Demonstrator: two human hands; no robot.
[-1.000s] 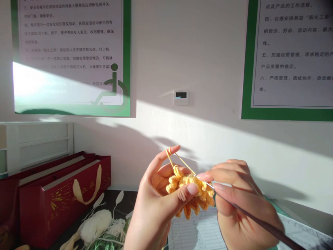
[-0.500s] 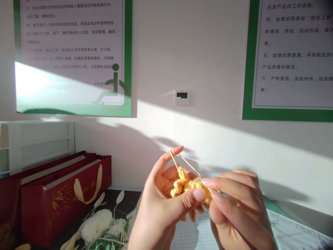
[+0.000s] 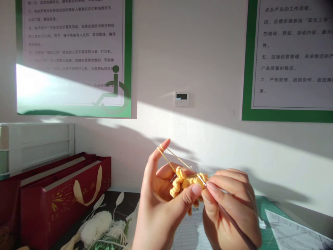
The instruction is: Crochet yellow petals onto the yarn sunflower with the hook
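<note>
Between my hands is a small yellow crochet piece (image 3: 191,181) with curly, lobed edges. My left hand (image 3: 162,198) pinches it between thumb and fingers, the index finger raised. A strand of yellow yarn (image 3: 179,159) loops round that fingertip and runs down to the piece. My right hand (image 3: 231,205) grips a crochet hook (image 3: 199,177) like a pen. The hook's silver tip sticks up past the piece's top edge, close to the taut strand. My left thumb and fingers hide part of the piece.
Red gift bags (image 3: 70,198) stand at left before a white rack (image 3: 47,142). White yarn balls (image 3: 96,227) and green strands lie near them. Printed paper (image 3: 191,229) lies under my hands, with a green cutting mat (image 3: 267,215) at right. Posters and a thermostat (image 3: 181,99) hang on the wall.
My left index finger has moved up and left, drawing the strand longer. The hook tip now shows above the piece. My right hand has shifted slightly left.
</note>
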